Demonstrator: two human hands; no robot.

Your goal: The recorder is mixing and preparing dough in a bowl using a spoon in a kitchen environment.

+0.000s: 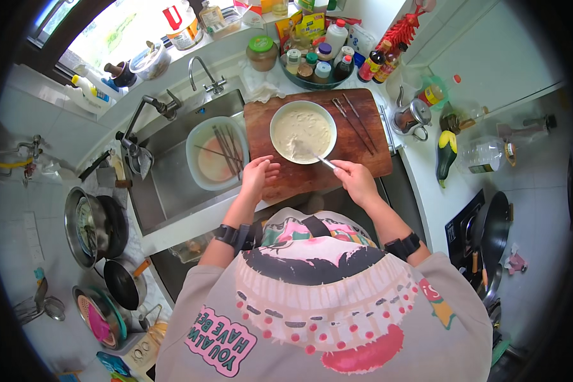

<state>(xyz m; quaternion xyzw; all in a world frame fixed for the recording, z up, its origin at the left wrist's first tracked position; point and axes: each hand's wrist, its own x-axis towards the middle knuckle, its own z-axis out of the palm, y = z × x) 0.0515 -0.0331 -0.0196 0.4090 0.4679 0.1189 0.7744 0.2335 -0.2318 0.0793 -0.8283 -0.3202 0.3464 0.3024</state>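
On a brown wooden cutting board [332, 179] stands a white bowl [273, 125] of thick pale batter [305, 126]. My right hand [355, 179] grips the metal handle of a utensil [325, 162] whose tip is down in the batter, so its shape is hidden. Just below the bowl's left side, my left hand [262, 175] is held with its fingers apart and nothing in it. A pair of chopsticks [358, 122], one with batter on its upper end, lies on the board to the right of the bowl.
Left of the board, a sink [164, 203] holds a translucent basin [191, 164] with cloudy liquid and several chopsticks [227, 150]. A round tray [315, 86] of seasoning bottles stands behind the board. To the right are a glass-and-metal pot [410, 116], a dark green squash [445, 160] and a wok [496, 231].
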